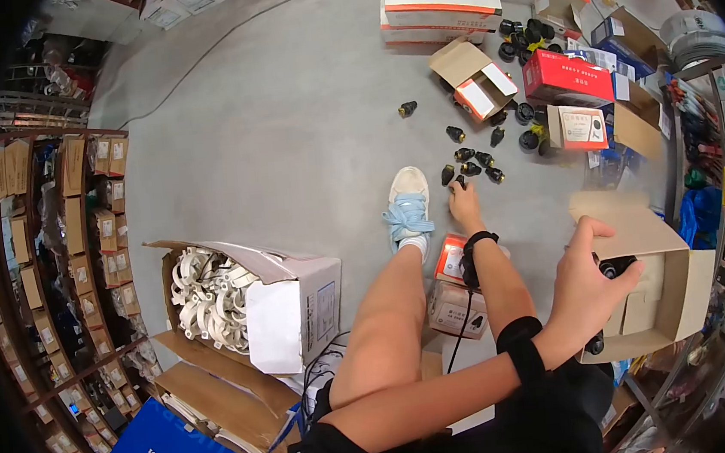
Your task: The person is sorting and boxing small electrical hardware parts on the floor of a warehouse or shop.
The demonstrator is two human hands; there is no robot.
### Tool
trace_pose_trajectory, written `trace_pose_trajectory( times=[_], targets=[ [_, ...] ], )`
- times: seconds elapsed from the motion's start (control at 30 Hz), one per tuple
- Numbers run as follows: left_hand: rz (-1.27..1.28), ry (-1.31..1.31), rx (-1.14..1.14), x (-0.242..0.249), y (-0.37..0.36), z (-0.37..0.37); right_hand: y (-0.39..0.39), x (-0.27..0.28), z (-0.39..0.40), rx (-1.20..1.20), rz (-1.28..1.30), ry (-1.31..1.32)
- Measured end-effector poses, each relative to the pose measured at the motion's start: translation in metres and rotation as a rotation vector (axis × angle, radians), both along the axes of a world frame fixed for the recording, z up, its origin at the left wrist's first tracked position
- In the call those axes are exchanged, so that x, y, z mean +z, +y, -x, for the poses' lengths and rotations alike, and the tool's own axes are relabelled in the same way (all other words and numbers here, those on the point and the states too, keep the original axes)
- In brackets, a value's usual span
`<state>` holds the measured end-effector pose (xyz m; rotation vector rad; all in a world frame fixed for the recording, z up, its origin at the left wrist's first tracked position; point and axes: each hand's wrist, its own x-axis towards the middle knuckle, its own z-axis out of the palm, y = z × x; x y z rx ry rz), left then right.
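My left hand (587, 280) reaches across to the right at the mouth of an open cardboard box (683, 293). Between its thumb and fingers is a small black fitting (614, 267); another dark piece shows at the box's lower left corner. My right hand (466, 207) is down near the floor, its fingertips closed around a small black plug-like fitting (460, 181). Several similar black fittings with yellow marks (470, 169) lie loose just beyond those fingers. My left forearm crosses over the right one.
A carton of white clamp-like rings (214, 300) stands left of my leg. Red and white boxes (569, 79) and black round parts (527, 35) crowd the upper right. Small boxes (456, 309) sit under my right forearm. Shelves (76, 251) line the left side.
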<state>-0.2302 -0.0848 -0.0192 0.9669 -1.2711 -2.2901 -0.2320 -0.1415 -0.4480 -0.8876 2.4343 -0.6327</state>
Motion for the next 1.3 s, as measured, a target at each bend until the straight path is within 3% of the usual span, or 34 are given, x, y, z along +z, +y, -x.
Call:
trace_pose_trajectory(
  times=[0.27, 0.33, 0.47, 0.57, 0.63, 0.67, 0.73, 0.8, 0.87, 0.93, 1.0, 1.03, 1.13, 1.2, 1.27, 1.3],
  targets=[
    [0.018, -0.074, -0.065, 0.006, -0.005, -0.002, 0.000, 0.017, 0.003, 0.116, -0.162, -0.061],
    [0.136, -0.042, 0.041, 0.002, 0.001, -0.001, 0.003, 0.015, -0.001, 0.079, -0.130, -0.065],
    [0.053, -0.052, -0.014, 0.002, 0.001, -0.001, 0.010, 0.012, 0.002, 0.001, -0.044, -0.120],
    [0.012, -0.029, 0.017, 0.003, 0.001, 0.005, 0.017, 0.034, 0.012, -0.039, 0.139, 0.032],
    [0.045, -0.034, 0.029, 0.008, 0.004, 0.009, 0.030, 0.086, 0.033, -0.366, 0.398, -0.508],
    [0.045, -0.030, 0.028, 0.002, 0.001, 0.013, 0.033, 0.096, 0.040, -0.336, 0.462, -0.501],
    [0.119, 0.051, 0.109, 0.003, 0.008, 0.015, 0.069, 0.153, 0.061, -0.397, 0.612, -0.431],
    [0.094, 0.022, 0.020, 0.002, 0.007, 0.015, 0.083, 0.218, 0.078, -0.459, 0.709, -0.385],
    [0.094, 0.068, 0.157, -0.001, 0.003, 0.019, 0.115, 0.266, 0.095, -0.616, 0.888, -0.370],
    [-0.208, 0.160, 0.090, -0.001, -0.003, 0.015, 0.165, 0.318, 0.102, -0.793, 1.053, -0.312],
    [-0.079, 0.109, 0.097, -0.004, -0.005, 0.009, 0.221, 0.377, 0.098, -0.972, 1.227, -0.221],
    [-0.104, 0.123, 0.058, 0.000, -0.008, 0.004, 0.235, 0.410, 0.088, -0.771, 0.762, 0.168],
    [-0.021, 0.116, -0.014, 0.002, -0.016, -0.004, 0.280, 0.454, 0.062, -0.835, 0.902, 0.196],
    [-0.003, 0.108, -0.046, 0.000, -0.017, -0.005, 0.299, 0.457, 0.044, -0.837, 0.999, 0.348],
    [-0.027, 0.116, -0.055, -0.001, -0.015, -0.007, 0.312, 0.443, 0.026, -0.992, 1.027, 0.408],
    [-0.046, 0.124, -0.072, -0.003, -0.015, -0.008, 0.315, 0.443, 0.021, -0.968, 1.165, 0.251]
  ],
)
